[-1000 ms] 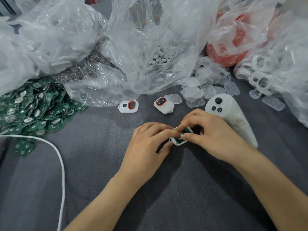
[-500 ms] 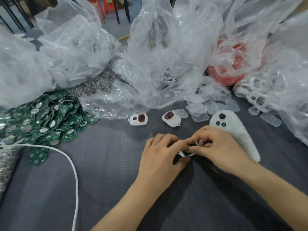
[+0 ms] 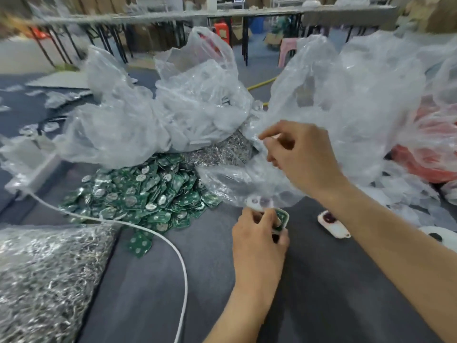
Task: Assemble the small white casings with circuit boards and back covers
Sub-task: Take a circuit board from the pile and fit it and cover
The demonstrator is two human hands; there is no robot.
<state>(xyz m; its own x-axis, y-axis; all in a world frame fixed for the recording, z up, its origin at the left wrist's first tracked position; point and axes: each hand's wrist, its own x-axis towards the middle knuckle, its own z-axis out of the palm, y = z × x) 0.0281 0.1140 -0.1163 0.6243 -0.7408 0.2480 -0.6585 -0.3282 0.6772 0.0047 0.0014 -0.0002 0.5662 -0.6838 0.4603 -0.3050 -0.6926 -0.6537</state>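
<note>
My left hand (image 3: 259, 233) grips a small white casing (image 3: 280, 220) with a green circuit board in it, low over the grey cloth. My right hand (image 3: 299, 154) is raised above it, fingers loosely curled against the clear plastic bags; whether it pinches anything is too blurred to tell. A finished white casing with a red-ringed button (image 3: 332, 222) lies to the right of my left hand, and another (image 3: 259, 202) lies just behind it. A heap of green circuit boards (image 3: 138, 194) spreads to the left.
Crumpled clear plastic bags (image 3: 197, 115) fill the back. Piles of small shiny metal parts (image 3: 47, 276) lie at the lower left and behind the boards. A white cable (image 3: 173, 246) curves across the cloth. A red bag (image 3: 430, 157) sits at the right.
My right hand has left the casing and risen toward the plastic bags. My left hand keeps the casing alone. The view has swung up and to the left.
</note>
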